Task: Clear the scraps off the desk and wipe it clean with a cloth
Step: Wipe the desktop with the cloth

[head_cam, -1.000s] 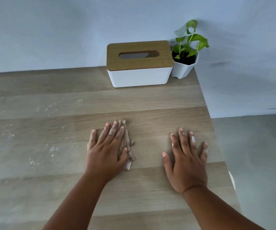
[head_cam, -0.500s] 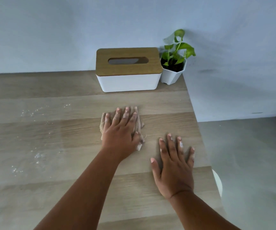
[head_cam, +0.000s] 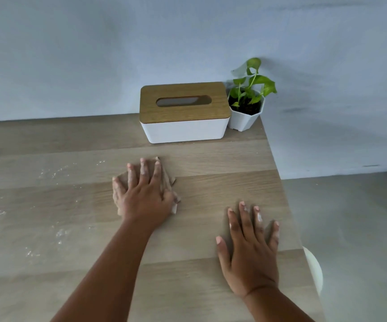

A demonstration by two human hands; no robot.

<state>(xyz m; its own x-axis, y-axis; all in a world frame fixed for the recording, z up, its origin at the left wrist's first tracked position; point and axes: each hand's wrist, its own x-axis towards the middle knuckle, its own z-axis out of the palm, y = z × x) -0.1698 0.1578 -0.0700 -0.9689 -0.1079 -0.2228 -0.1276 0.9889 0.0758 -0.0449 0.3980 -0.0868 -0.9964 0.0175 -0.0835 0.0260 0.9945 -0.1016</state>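
Note:
My left hand [head_cam: 143, 194] lies flat with spread fingers on a small brown cloth [head_cam: 168, 182] and presses it onto the wooden desk [head_cam: 222, 163]. Most of the cloth is hidden under the palm; only its right edge and corners show. My right hand [head_cam: 249, 249] rests flat on the desk near its right edge, fingers straight, holding nothing. Whitish dust and crumbs [head_cam: 55, 173] speckle the left part of the desk, with more crumbs [head_cam: 60, 235] nearer to me.
A white tissue box with a wooden lid [head_cam: 184, 112] stands at the back against the wall. A small potted plant [head_cam: 246, 105] sits in the back right corner. A white round object [head_cam: 313, 268] shows below the desk's right edge.
My left hand has slid the cloth away from me toward the tissue box, then a little to the left. The right hand has stayed flat in place.

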